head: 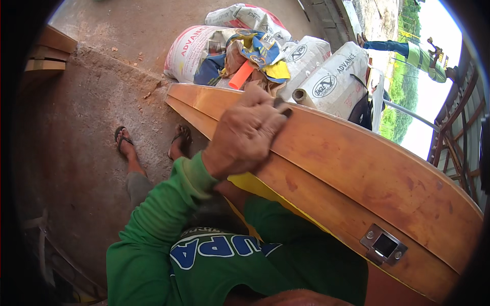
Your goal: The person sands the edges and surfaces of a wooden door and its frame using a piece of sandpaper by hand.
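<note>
Across the view runs a long varnished wooden door jamb, stepped by a rebate along its length. A metal strike plate is screwed into its lower strip. My left hand, slightly blurred, is closed around a small dark piece, perhaps sandpaper, and presses on the jamb's face. From the green right sleeve my right forearm passes below the jamb's yellow edge. The right hand is mostly hidden behind the left wrist, so its grip is unclear.
Beyond the jamb lie several cement bags, a crumpled blue and yellow sack, an orange tube and a cardboard tube. Wooden pieces stand at upper left. Outside, a person wears a high-visibility vest.
</note>
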`<action>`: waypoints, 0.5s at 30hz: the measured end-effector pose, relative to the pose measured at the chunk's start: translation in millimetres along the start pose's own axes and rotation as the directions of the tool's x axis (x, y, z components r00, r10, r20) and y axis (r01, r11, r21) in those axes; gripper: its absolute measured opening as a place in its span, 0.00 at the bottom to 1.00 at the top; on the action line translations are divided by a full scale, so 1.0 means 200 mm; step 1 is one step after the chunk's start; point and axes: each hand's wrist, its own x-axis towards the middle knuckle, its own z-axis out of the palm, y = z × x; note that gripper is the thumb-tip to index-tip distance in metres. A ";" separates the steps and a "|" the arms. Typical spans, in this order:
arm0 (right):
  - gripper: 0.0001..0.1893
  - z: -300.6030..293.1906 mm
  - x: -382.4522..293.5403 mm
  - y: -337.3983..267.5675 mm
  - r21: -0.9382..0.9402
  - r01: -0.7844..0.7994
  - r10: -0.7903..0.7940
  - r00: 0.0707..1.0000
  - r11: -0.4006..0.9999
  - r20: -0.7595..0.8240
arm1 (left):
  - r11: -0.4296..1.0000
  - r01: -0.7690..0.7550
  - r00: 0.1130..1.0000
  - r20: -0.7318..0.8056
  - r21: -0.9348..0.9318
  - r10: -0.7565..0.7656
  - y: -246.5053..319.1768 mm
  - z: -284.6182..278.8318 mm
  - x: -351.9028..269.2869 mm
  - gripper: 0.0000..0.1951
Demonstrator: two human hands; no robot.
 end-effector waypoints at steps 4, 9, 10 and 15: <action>0.15 0.05 0.02 0.01 -0.072 0.057 -0.061 0.997 0.996 -0.048 | 0.951 0.137 0.990 -0.079 0.279 -0.119 -0.35 -0.08 -0.07 0.12; 0.15 0.00 -0.01 0.04 -0.056 0.118 -0.124 0.984 0.991 -0.126 | 0.969 -0.171 0.985 -0.015 -0.180 0.171 0.43 0.08 -0.01 0.09; 0.15 -0.01 -0.02 0.04 -0.062 0.123 -0.131 0.981 0.990 -0.142 | 0.969 -0.168 0.986 -0.011 -0.179 0.169 0.38 0.08 -0.03 0.09; 0.15 -0.04 0.03 0.05 -0.102 0.202 -0.219 0.956 0.974 -0.194 | 0.956 0.246 0.969 -0.042 0.158 -0.242 -0.11 -0.09 -0.11 0.08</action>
